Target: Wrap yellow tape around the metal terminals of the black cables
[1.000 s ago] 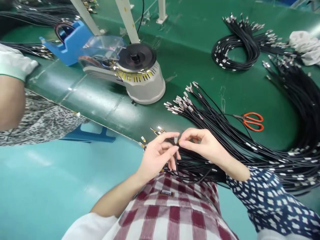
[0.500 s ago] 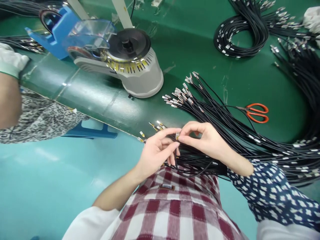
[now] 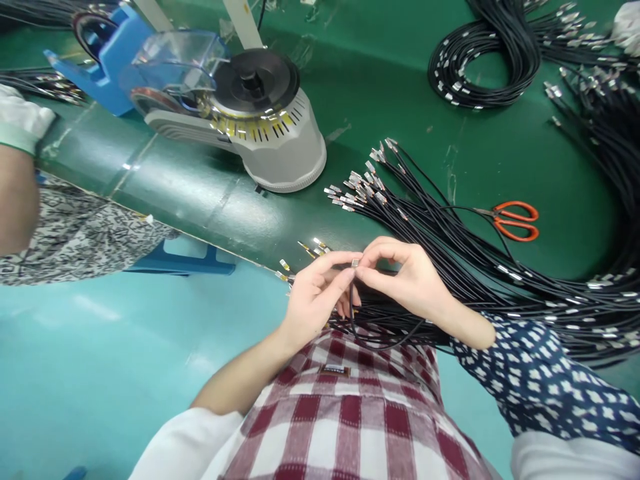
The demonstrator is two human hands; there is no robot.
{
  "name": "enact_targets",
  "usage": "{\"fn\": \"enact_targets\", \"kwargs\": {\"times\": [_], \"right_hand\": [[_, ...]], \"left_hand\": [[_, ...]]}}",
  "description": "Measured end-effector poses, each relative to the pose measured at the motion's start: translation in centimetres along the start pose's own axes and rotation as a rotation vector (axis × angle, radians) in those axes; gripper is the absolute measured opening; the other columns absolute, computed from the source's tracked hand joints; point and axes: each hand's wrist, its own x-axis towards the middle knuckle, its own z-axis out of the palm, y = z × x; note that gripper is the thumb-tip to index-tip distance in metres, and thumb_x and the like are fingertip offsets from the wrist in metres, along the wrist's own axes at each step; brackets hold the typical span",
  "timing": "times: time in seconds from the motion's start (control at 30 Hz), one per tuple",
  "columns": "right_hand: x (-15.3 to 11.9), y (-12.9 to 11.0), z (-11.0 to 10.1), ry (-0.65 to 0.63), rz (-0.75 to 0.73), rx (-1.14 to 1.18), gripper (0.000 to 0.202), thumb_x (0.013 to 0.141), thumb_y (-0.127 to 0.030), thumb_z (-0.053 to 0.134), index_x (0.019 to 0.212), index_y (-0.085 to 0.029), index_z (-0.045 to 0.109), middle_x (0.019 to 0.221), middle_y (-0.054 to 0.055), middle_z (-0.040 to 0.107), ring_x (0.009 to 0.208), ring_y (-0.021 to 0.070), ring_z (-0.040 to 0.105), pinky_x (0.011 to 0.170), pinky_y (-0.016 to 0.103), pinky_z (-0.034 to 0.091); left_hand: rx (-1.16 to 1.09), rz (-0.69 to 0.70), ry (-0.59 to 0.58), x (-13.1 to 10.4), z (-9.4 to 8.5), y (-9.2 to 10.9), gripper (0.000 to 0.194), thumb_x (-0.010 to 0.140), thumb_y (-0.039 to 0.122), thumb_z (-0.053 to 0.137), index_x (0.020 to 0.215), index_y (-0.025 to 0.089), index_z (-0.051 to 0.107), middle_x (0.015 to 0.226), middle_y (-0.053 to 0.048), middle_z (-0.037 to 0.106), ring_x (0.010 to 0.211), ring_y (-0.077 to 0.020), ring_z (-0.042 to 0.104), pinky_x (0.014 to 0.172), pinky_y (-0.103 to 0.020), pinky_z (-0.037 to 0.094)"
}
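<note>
The cable point(image 3: 353, 313) I am working on sits right at the near edge of the green table point(image 3: 380, 87), its metal tip point(image 3: 355, 263) pinched between both hands. In the head view, my left hand point(image 3: 314, 301) closes thumb and forefinger on the wire just below the tip, the other fingers curled loosely under it. My right hand point(image 3: 407, 277) meets it from the right, fingertips nipped onto the tip itself. The wire loops down from there over my checked apron point(image 3: 350, 413).

As far as I can judge, this one piece is mid-handling. The big fan of cables point(image 3: 450, 247) spreads right behind my hands, so plenty seems left; a coiled bundle point(image 3: 480, 63) lies far right, though I cannot tell whether that is finished work.

For room: the table edge runs diagonally just left of my hands, with a few loose tips point(image 3: 300, 257) poking over it above the teal floor point(image 3: 100, 347). The tape dispenser point(image 3: 250, 113) stands far left, well apart. The orange scissors point(image 3: 515, 220) rest on the cables to my right, near but not touching my hand. Another person's arm point(image 3: 17, 193) shows at the left border, well clear.
</note>
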Motion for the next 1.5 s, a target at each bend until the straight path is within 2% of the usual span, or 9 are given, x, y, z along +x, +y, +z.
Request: {"fn": "enact_targets", "kwargs": {"times": [0.1,0.27,0.43,0.6,0.73,0.83,1.23,1.37,1.5], "right_hand": [[0.1,0.1,-0.1,0.015,-0.013,0.009,0.013,0.080,-0.022,0.070,0.069,-0.018,0.067,0.075,0.001,0.065,0.071,0.0135,0.060,0.071,0.028,0.048],[0.2,0.1,-0.4,0.002,0.003,0.035,0.014,0.081,-0.029,0.071,0.073,-0.018,0.071,0.080,0.003,0.069,0.075,0.0154,0.062,0.074,0.030,0.049],[0.1,0.6,-0.7,-0.033,0.175,0.267,0.028,0.088,-0.041,0.062,0.089,-0.018,0.077,0.093,0.006,0.073,0.084,0.0180,0.065,0.083,0.033,0.050],[0.0,0.8,-0.4,-0.006,0.178,0.280,0.031,0.084,-0.048,0.067,0.087,-0.018,0.077,0.091,0.005,0.073,0.087,0.0189,0.065,0.085,0.032,0.049],[0.1,0.8,0.1,0.007,0.163,0.305,0.027,0.076,-0.044,0.076,0.080,-0.017,0.074,0.082,0.004,0.073,0.078,0.0175,0.064,0.076,0.030,0.049],[0.3,0.8,0.3,0.028,0.116,0.278,0.022,0.077,-0.038,0.075,0.075,-0.017,0.073,0.079,0.004,0.071,0.074,0.0160,0.063,0.072,0.030,0.049],[0.6,0.5,0.0,-0.055,-0.013,0.155,0.015,0.085,-0.026,0.067,0.072,-0.016,0.066,0.081,0.003,0.067,0.077,0.0145,0.062,0.077,0.030,0.049],[0.1,0.3,0.6,0.037,-0.070,0.072,0.016,0.086,-0.023,0.064,0.072,-0.018,0.062,0.079,0.002,0.064,0.077,0.0148,0.061,0.075,0.030,0.048],[-0.6,-0.1,0.6,0.104,-0.141,-0.026,0.013,0.086,-0.022,0.065,0.074,-0.019,0.064,0.081,0.003,0.064,0.080,0.0161,0.060,0.077,0.031,0.048]], "left_hand": [[-0.035,-0.001,0.012,0.3,0.0,-0.2,0.025,0.089,0.032,0.066,0.109,0.019,0.059,0.059,0.002,0.067,0.046,-0.0107,0.060,0.048,-0.020,0.049],[-0.122,-0.083,-0.029,0.6,-0.4,-0.5,0.020,0.085,0.029,0.070,0.083,0.016,0.056,0.058,0.001,0.067,0.045,-0.0118,0.062,0.047,-0.021,0.048],[-0.181,-0.068,-0.002,0.7,-0.5,-0.5,0.016,0.087,0.026,0.068,0.084,0.016,0.056,0.058,0.001,0.068,0.046,-0.0122,0.063,0.047,-0.020,0.047],[-0.180,-0.063,0.020,0.6,-0.5,-0.3,0.017,0.087,0.027,0.068,0.084,0.016,0.056,0.058,0.001,0.068,0.046,-0.0123,0.063,0.047,-0.020,0.046],[-0.193,-0.067,0.016,0.5,-0.3,-0.1,0.017,0.086,0.027,0.069,0.083,0.015,0.057,0.058,0.000,0.068,0.046,-0.0121,0.063,0.047,-0.020,0.047],[-0.230,-0.081,0.013,0.5,-0.1,-0.1,0.018,0.084,0.027,0.071,0.082,0.015,0.058,0.057,0.000,0.068,0.046,-0.0125,0.063,0.047,-0.021,0.046],[-0.329,-0.082,-0.011,0.6,0.5,-0.7,0.020,0.081,0.033,0.074,0.079,0.014,0.066,0.057,0.000,0.064,0.052,-0.0107,0.057,0.056,-0.023,0.045],[-0.322,-0.069,0.012,0.7,0.5,-1.0,0.019,0.079,0.028,0.077,0.084,0.016,0.064,0.058,0.002,0.063,0.052,-0.0107,0.057,0.055,-0.023,0.047],[-0.282,-0.033,0.052,0.5,0.3,-1.1,0.015,0.078,0.021,0.077,0.078,0.016,0.063,0.064,0.000,0.069,0.055,-0.0129,0.064,0.061,-0.027,0.053]]}}
